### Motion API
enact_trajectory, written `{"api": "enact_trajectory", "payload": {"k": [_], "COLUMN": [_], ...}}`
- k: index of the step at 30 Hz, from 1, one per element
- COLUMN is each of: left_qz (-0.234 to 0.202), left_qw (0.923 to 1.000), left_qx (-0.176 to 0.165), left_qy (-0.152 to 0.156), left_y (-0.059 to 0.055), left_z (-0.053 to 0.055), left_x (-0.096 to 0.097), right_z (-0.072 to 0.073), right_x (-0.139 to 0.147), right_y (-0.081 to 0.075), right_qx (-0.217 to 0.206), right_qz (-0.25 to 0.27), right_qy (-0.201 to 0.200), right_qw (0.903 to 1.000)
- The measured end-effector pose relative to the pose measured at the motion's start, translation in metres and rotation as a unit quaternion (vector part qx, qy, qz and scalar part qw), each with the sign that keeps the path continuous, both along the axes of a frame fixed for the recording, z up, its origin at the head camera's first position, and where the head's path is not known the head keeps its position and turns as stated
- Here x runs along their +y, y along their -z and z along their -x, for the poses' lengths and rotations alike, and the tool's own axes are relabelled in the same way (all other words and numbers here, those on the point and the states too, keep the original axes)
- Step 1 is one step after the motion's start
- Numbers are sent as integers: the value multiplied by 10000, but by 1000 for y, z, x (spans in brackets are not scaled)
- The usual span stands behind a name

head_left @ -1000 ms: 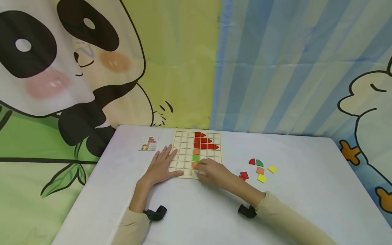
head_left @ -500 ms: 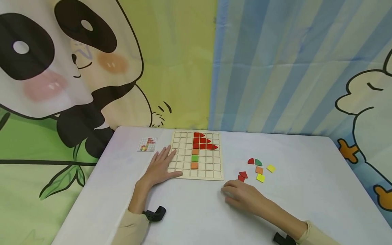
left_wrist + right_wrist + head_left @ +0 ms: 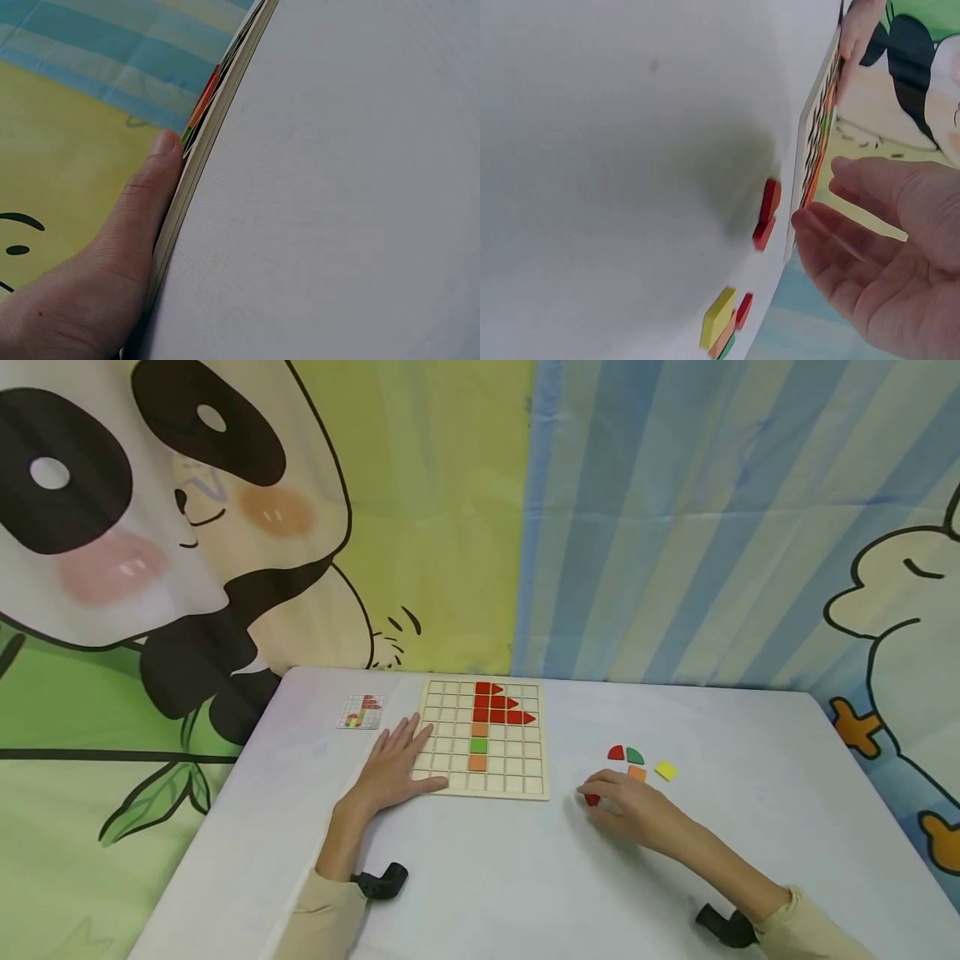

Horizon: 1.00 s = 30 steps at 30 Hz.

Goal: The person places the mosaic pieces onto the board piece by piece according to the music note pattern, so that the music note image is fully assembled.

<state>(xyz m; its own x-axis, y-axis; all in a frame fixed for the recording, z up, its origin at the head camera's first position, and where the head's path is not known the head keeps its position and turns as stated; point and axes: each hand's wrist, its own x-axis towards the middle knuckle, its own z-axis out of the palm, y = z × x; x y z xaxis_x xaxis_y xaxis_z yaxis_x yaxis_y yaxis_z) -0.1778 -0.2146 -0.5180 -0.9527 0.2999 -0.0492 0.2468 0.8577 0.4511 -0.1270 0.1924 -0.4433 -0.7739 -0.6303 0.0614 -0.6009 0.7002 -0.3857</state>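
My left hand (image 3: 392,770) lies flat with spread fingers on the left edge of a wooden grid board (image 3: 521,783). In the left wrist view its thumb (image 3: 146,199) rests along the board's rim. Red, orange and green pieces fill some squares, among them a green square piece (image 3: 478,746). My right hand (image 3: 637,810) is over the loose pieces right of the board, partly hiding them. The right wrist view shows a gap between its thumb and fingers, with nothing held. Two red pieces (image 3: 770,199) lie on the table just beyond the fingertips.
A small pattern card (image 3: 362,712) lies left of the board. Near the right hand are a red quarter-round piece (image 3: 616,752), a green one (image 3: 635,755), an orange square (image 3: 637,772) and a yellow square (image 3: 666,770). A printed cloth (image 3: 637,527) hangs behind the table.
My right hand has left the orange piece in the board's lower square and moved right to the loose pieces. The left hand stays on the board.
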Motion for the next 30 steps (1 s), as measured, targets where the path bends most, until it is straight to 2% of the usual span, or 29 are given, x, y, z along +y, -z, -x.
{"api": "enact_trajectory", "payload": {"k": [5, 9, 13, 17, 26, 30], "left_qz": [-56, -25, 28, 28, -24, -1], "left_qw": [10000, 10000, 10000, 10000, 10000, 10000], "left_qx": [-1, -37, -52, -73, -30, -35], "left_qy": [2, 20, 24, 27, 11, -1], "left_y": [-3, -4, -4, -5, -3, -2], "left_z": [-1, -1, -2, -2, -1, -1], "left_x": [0, -1, -1, 0, 0, 0], "right_z": [28, 52, 68, 73, 76, 77], "right_x": [14, 27, 34, 35, 37, 36], "right_y": [0, 5, 13, 17, 19, 18], "right_qx": [70, 39, -11, 54, 231, 335], "right_qz": [-10, -249, -564, -780, -641, -733], "right_qy": [259, 569, 562, 442, 351, 383], "right_qw": [9996, 9981, 9968, 9960, 9971, 9960]}}
